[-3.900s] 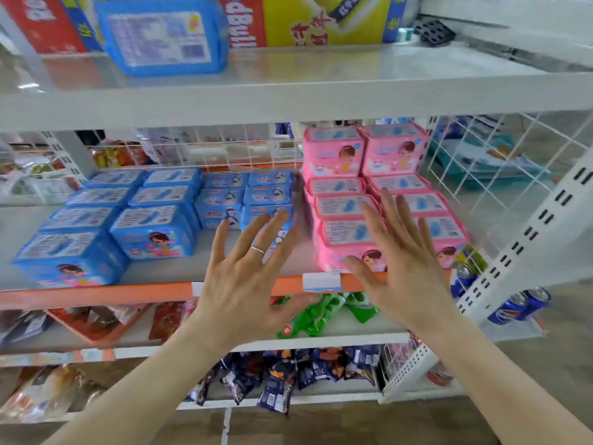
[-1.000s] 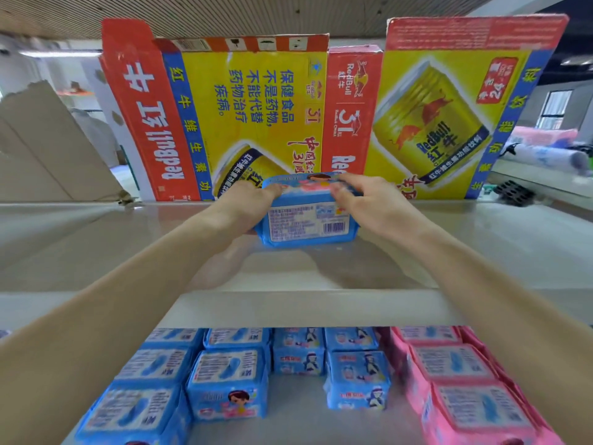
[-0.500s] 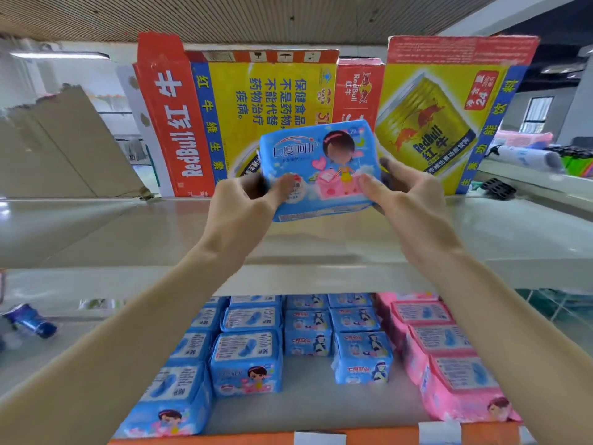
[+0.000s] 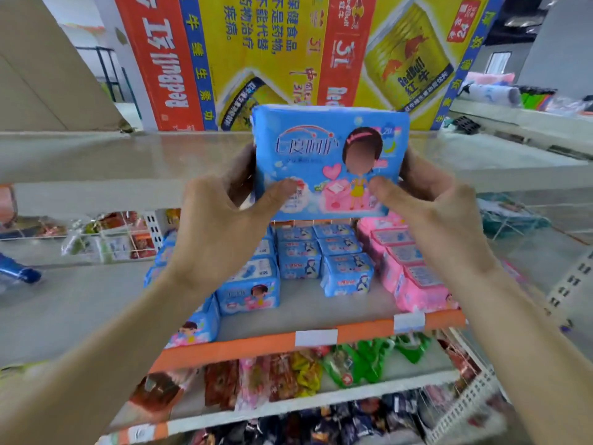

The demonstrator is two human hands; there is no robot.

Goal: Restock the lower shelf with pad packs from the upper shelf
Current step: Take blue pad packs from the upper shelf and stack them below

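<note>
You are holding the blue pad pack [image 4: 327, 155] upright before the upper shelf [image 4: 112, 155], left hand [image 4: 221, 232] and right hand [image 4: 439, 216] each keeping a pinching grip on one end, probably steadying it for the lower shelf [image 4: 305, 301].

Blue pad pack [image 4: 327, 162]: thin plastic film, glossy; upper shelf [image 4: 96, 155] reads to me as painted metal, smooth, with a soft sheen; printed carton [image 4: 256, 43] is cardboard with a slick printed face; plain cardboard [image 4: 48, 75] at left is brown and matt; blue packs [image 4: 247, 290] and pink packs [image 4: 417, 284] on the lower shelf [image 4: 305, 309] wear the same shiny film; snack bags [image 4: 353, 364] look to me like glossy foil; upright [image 4: 574, 277] is pale perforated metal.
</note>
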